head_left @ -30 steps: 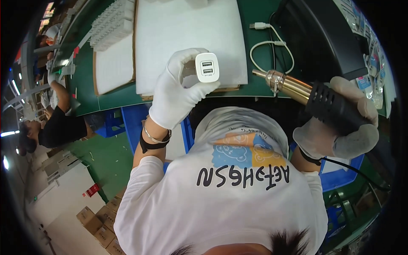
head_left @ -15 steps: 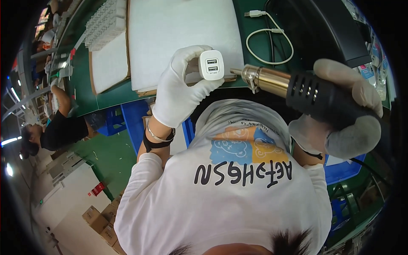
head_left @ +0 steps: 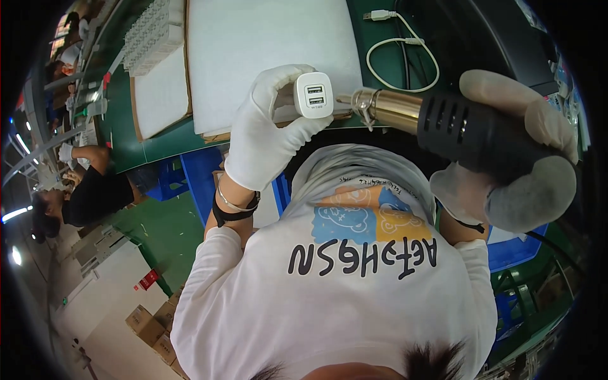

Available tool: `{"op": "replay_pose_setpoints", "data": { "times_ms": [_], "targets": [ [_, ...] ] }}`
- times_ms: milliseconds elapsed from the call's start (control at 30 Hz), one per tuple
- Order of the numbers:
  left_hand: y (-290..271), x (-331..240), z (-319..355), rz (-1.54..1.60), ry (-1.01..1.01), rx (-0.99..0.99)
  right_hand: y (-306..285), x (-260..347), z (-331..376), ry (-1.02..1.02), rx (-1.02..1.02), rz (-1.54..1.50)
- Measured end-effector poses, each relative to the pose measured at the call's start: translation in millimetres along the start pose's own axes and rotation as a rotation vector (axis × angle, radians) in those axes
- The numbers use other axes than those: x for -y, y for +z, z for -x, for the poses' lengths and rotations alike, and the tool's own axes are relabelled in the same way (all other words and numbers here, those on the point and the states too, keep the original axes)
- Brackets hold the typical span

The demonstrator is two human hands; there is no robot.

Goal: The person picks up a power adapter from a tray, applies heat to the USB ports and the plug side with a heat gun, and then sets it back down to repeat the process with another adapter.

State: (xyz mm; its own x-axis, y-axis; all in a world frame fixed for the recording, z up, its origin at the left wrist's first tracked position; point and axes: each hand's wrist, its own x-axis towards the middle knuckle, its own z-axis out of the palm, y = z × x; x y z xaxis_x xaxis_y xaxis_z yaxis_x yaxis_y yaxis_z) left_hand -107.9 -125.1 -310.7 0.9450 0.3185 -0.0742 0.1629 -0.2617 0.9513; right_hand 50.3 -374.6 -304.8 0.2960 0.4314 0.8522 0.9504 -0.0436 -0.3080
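My left hand [head_left: 265, 130], in a white glove, pinches a white two-port USB charger [head_left: 324, 109] between thumb and fingers. Its face with the two ports points up toward me. From the right, my gloved right hand [head_left: 529, 171] grips the black body of a hot air gun [head_left: 465, 126]. The gun's brass-coloured barrel [head_left: 396, 111] ends in a thin metal nozzle aimed at the charger's right side, with a small gap that is hard to judge. Part of the black body is hidden by my right fingers.
A white foam sheet [head_left: 272, 38] lies on the green table [head_left: 136, 149], beside stacked clear trays [head_left: 152, 41]. A white USB cable [head_left: 437, 66] curls next to a large black device [head_left: 506, 44]. Blue bins [head_left: 196, 183] stand below the table edge. Another person [head_left: 101, 190] works at far left.
The hot air gun has shifted slightly left, bringing its nozzle closer to the charger. My left hand has moved slightly left and up with the charger still held.
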Motion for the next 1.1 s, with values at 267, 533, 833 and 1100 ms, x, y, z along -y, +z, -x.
{"op": "replay_pose_setpoints", "data": {
  "times_ms": [267, 533, 833, 1100],
  "targets": [
    [-0.3, 0.6, 0.8, -0.025, 0.019, -0.009, 9.5, -4.7, -7.4, -0.035, 0.024, -0.010],
    [-0.5, 2.4, 2.1, -0.052, 0.054, -0.014, -1.9, -6.9, -3.7, -0.076, 0.049, -0.023],
    [2.1, -0.1, 2.3, -0.026, 0.005, -0.023, -4.1, -3.8, -14.3, -0.116, 0.074, -0.030],
    [1.0, 3.0, 1.5, -0.077, 0.061, -0.038, 9.7, -4.3, -18.1, -0.153, 0.100, -0.037]
  ]
}}
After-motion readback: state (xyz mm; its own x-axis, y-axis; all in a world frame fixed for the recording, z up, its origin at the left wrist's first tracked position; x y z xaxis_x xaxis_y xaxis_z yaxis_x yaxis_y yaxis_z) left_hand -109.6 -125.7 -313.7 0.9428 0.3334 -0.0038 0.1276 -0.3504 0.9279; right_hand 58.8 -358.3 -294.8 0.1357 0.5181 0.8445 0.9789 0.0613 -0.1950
